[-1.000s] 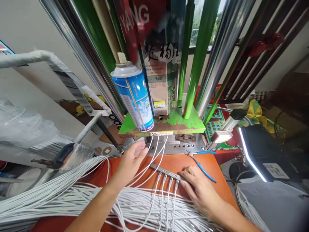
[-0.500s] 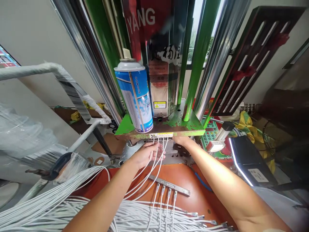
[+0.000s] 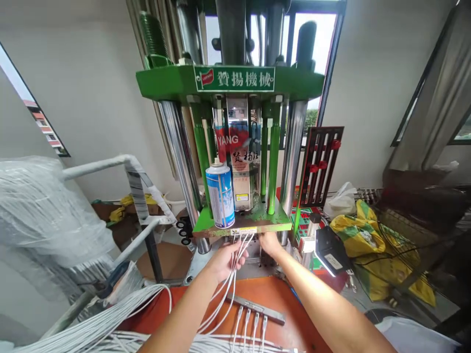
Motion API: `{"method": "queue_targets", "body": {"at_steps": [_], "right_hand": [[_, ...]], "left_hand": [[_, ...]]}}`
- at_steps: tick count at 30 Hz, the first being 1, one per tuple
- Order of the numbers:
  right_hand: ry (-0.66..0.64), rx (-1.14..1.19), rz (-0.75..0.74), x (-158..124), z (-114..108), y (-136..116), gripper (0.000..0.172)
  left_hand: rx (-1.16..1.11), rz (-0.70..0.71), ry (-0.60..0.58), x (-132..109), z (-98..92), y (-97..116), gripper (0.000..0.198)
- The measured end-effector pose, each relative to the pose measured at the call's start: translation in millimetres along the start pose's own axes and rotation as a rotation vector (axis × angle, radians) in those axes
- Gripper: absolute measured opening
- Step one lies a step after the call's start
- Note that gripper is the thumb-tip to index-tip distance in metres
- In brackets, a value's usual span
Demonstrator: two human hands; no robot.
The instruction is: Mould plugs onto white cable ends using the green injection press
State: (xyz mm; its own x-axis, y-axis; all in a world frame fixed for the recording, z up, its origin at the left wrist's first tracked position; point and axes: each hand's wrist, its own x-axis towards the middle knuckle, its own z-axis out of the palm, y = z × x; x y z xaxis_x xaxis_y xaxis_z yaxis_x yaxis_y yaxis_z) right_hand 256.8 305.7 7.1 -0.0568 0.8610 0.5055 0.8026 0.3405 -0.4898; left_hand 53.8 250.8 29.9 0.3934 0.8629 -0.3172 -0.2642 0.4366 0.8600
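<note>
My left hand (image 3: pixel 223 262) is closed around several thin white cables (image 3: pixel 234 274), just below the green press plate (image 3: pixel 272 224). The cables run up under the plate's front edge, where their upper ends are hidden. Close to the right of them, my right hand (image 3: pixel 270 242) reaches under the same edge; its fingers are hidden there. On the orange table (image 3: pixel 294 314) below the hands lies a flat metal bar (image 3: pixel 257 310), with several white cable ends with plugs lined up along its near side.
A blue-and-white spray can (image 3: pixel 221 196) stands on the plate's left front. Bundles of white cables (image 3: pixel 110 318) cover the near left. A plastic-wrapped frame (image 3: pixel 99 166) stands left; a dark box-shaped device (image 3: pixel 333 250) and yellow bags (image 3: pixel 368 245) are right.
The view has tilted up and back, so more of the press shows. In my left hand the cables are bunched closer together. More of my right hand shows below the plate.
</note>
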Motion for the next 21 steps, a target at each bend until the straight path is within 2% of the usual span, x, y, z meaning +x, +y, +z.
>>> {"method": "queue_targets", "body": {"at_steps": [2, 5, 8, 11, 13, 16, 21], "right_hand": [[0.043, 0.032, 0.013, -25, -4, 0, 0.026], [0.096, 0.061, 0.019, -71, -10, -5, 0.026], [0.15, 0.045, 0.04, -109, -13, -14, 0.024], [0.203, 0.004, 0.077, -132, -13, -17, 0.022], [0.213, -0.011, 0.105, -140, -14, -14, 0.022], [0.157, -0.001, 0.13, -152, -17, -7, 0.021], [-0.087, 0.026, 0.191, -171, -22, -6, 0.014]], "left_hand": [[0.009, -0.002, -0.033, -22, 6.1, -9, 0.038], [0.036, -0.012, -0.07, -60, 14.6, -34, 0.055], [0.015, -0.011, -0.026, -91, 22.5, -59, 0.071], [0.022, -0.017, 0.01, -114, 29.2, -72, 0.077], [0.063, -0.032, -0.024, -126, 31.1, -74, 0.077], [0.142, -0.013, -0.092, -141, 28.1, -69, 0.074], [0.315, 0.095, -0.184, -153, 18.9, -57, 0.071]]}}
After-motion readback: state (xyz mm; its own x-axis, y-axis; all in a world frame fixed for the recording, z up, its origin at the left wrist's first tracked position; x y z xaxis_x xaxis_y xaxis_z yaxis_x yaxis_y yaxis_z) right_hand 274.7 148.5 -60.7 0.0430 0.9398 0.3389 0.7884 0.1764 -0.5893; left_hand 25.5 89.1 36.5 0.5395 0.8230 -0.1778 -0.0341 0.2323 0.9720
